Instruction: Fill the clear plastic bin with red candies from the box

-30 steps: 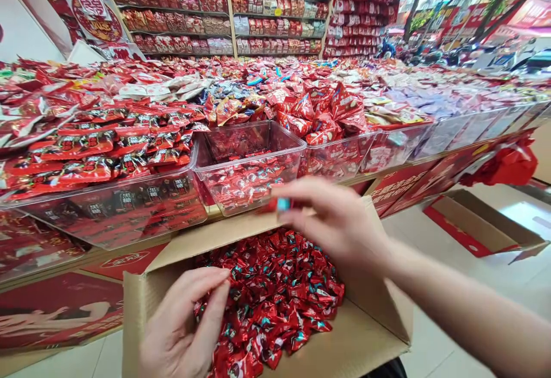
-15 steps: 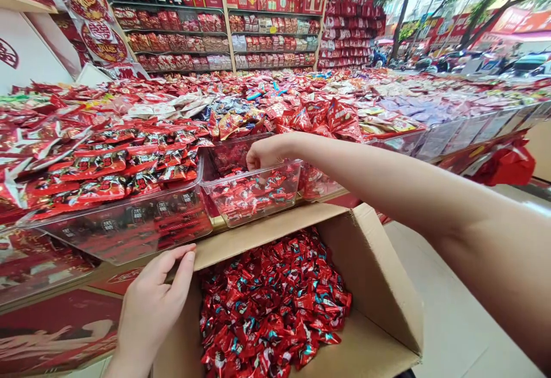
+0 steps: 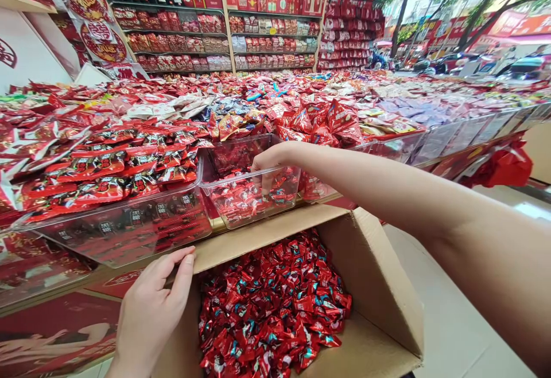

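My left hand (image 3: 151, 300) grips the corner of an open cardboard box (image 3: 387, 292), thumb and fingers closed on its flap edge. Inside the box lies a heap of wrapped candies (image 3: 275, 303) in red foil with blue patches. My right hand (image 3: 269, 166) reaches over the box into a clear plastic bin (image 3: 253, 180). Its fingers stretch downward, seen blurrily through the bin wall, among similar red candies (image 3: 235, 197). No candy shows in this hand, though its fingertips are partly hidden.
On the left, a clear bin is piled with red-and-black packets (image 3: 103, 163). Large red triangular packs (image 3: 327, 123) lie just behind my right wrist. Mixed sweets cover the wide display beyond. Shelves (image 3: 228, 34) with bottles and red boxes stand at the back. Pale floor tiles (image 3: 451, 309) show on the right.
My right hand has dipped slightly lower and to the right in the bin, its fingers going from curled to stretched down. My left hand stays on the box edge.
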Available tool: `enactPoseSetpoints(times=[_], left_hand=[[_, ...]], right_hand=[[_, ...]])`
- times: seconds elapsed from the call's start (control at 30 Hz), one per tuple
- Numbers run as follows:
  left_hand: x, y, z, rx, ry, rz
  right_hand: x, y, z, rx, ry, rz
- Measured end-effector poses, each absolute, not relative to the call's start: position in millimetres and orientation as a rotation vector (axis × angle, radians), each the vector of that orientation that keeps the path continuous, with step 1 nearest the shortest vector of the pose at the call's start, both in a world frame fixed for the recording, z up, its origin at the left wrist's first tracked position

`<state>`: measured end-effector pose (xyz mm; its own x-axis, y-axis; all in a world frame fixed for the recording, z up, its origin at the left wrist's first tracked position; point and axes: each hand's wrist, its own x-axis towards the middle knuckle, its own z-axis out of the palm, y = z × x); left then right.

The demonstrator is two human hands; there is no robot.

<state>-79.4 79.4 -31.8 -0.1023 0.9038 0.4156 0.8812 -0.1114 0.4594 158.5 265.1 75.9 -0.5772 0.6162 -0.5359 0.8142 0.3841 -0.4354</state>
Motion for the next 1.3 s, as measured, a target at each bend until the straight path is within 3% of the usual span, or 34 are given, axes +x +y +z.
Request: enactPoseSetpoints(times=[0.2,1.3], left_hand=[[-80.6,78.6,-33.6,2.088,2.072,1.033],[-77.8,76.7,-32.0,2.094,2.075,1.08]], right_hand=[[158.6,268.1,71.9,1.295,2.224,-1.169],[159.1,264.0,74.0,1.132,2.107,-1.177]])
